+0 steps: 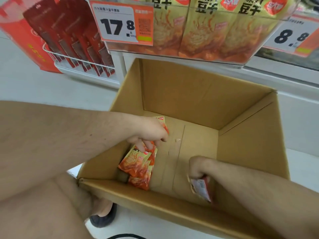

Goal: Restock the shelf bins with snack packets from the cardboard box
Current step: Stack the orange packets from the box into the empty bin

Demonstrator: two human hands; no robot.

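Cardboard box (198,94) stands open on the floor below the shelf bin (207,54), whose upper part is cut off by the frame edge. Inside the box, the left hand (148,133) reaches down, its fingers (146,145) curled and pinching the top of a snack packet (136,163); more packets lie beneath, partly hidden. The right hand (198,168) has its fingers wrapped round another packet (201,188) near the box's right wall, back side showing; its fingertips are hidden. Price tags (120,23) are blurred.
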